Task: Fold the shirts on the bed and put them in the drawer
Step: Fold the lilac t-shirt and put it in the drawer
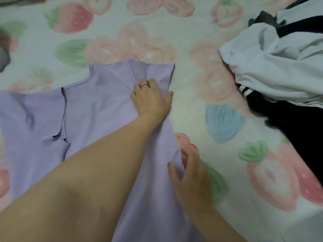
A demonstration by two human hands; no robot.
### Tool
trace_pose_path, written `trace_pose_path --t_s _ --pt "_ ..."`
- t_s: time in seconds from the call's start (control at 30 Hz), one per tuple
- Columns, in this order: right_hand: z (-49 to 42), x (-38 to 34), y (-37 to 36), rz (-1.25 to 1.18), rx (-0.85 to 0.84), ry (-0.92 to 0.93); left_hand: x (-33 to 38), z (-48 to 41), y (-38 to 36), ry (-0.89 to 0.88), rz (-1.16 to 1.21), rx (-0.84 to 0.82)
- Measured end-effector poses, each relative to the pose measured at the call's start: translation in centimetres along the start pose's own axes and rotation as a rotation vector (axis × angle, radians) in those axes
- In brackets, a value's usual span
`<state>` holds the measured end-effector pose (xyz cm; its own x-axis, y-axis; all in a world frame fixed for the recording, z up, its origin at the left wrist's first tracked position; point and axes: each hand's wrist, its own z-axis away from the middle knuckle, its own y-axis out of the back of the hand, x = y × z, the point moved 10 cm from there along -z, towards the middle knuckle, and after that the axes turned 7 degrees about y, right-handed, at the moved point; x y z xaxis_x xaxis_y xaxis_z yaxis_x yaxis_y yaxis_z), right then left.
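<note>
A lavender shirt (90,109) lies spread on the bed (190,79), its right side folded over toward the middle. My left hand (150,98), with a ring on one finger, presses down on the folded upper part of the shirt near the collar, thumb spread toward the shirt's right edge. My left forearm crosses the shirt from the lower left. My right hand (190,173) grips the shirt's right edge lower down, thumb on top of the cloth and fingers tucked beneath it.
A heap of unfolded clothes lies at the right: a white garment (272,67) on top of a black one with white stripes (288,123). The bedcover has a strawberry and flower print. A dark shape shows at the far left edge (3,60).
</note>
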<state>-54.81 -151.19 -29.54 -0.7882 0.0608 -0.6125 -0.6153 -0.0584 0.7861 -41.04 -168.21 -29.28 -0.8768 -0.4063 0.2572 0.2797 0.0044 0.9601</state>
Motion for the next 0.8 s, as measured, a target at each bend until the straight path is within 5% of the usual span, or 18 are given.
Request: trace_pose_path --t_s 0.23,0.4,0.53,0.8 --pt "3.0 1.3 0.1 -0.057 -0.217 -0.138 -7.5 -1.7 4.0 0.311 0.782 0.1" --pt "6.5 -2.8 2.1 0.09 -0.156 0.107 -14.7 -0.4 2.5 0.695 1.443 -0.09" --pt "10.1 -7.2 2.1 0.279 -0.036 0.318 -18.8 0.1 3.2 0.809 1.462 -0.102" --pt "14.2 -7.8 -1.0 0.448 -0.167 0.351 -24.0 -0.2 7.3 0.705 1.341 0.133"
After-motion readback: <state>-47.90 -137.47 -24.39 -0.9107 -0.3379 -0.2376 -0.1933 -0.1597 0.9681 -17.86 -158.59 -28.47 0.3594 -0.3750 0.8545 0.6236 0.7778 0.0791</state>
